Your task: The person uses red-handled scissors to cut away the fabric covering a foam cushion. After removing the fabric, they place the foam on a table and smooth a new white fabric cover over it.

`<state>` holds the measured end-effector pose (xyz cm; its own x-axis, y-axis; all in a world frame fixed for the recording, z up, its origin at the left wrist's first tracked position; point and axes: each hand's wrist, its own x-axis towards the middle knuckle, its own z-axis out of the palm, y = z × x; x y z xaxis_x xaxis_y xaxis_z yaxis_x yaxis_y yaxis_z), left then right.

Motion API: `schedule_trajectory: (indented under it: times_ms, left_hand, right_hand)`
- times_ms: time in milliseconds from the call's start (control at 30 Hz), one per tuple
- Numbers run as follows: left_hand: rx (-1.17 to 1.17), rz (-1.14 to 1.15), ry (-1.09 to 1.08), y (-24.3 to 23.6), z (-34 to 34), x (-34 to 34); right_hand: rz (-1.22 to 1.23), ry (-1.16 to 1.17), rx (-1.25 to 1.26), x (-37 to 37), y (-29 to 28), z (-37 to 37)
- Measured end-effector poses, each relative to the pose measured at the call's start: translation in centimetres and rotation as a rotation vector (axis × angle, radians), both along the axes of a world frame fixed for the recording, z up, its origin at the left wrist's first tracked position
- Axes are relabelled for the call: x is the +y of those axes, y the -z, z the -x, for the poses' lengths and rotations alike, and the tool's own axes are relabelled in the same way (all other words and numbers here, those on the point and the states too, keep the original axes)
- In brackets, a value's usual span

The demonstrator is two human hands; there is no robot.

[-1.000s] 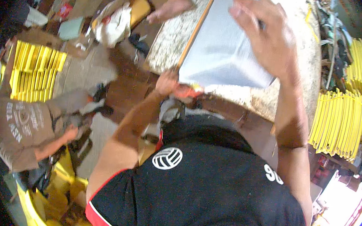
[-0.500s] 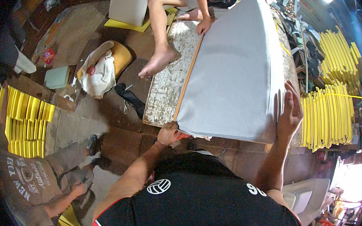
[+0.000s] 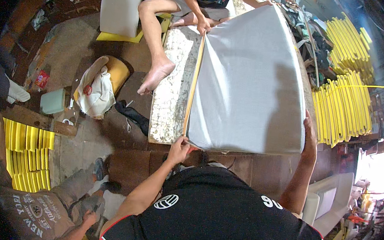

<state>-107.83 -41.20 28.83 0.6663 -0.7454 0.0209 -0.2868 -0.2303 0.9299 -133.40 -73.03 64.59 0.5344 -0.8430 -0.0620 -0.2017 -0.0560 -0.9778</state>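
A large panel covered in light grey fabric (image 3: 253, 93) lies on a worn, paint-flecked bench (image 3: 172, 91). My left hand (image 3: 179, 148) pinches the fabric edge at the panel's near left corner, with a bit of red beside the fingers. Flat against the near right side rests my right hand (image 3: 309, 135), fingers stretched out along the edge. An orange-brown strip (image 3: 194, 83) runs down the panel's left edge. Across from me, a co-worker's hand (image 3: 204, 26) grips the far left corner, and their other hand (image 3: 264, 4) is at the far right corner.
The co-worker's bare foot (image 3: 157, 73) rests beside the bench's left edge. Stacked yellow pieces (image 3: 343, 108) stand at right, with more yellow pieces (image 3: 26, 156) at left. A yellow cushion with white cloth (image 3: 99, 89) lies on the floor. Another person (image 3: 38, 211) sits at lower left.
My right hand has come down from its raised position onto the panel's side. The fabric has pulled into diagonal creases along the left. The co-worker's second hand has come into view at the far right corner.
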Motion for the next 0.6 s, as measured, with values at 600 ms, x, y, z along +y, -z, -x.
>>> schedule_trajectory:
  times_ms: [600]
  left_hand:
    - [-0.283, -0.314, -0.385, -9.6, -5.8, 4.7]
  right_hand:
    - [-0.577, 0.133, 0.161, -2.2, 29.4, 1.4]
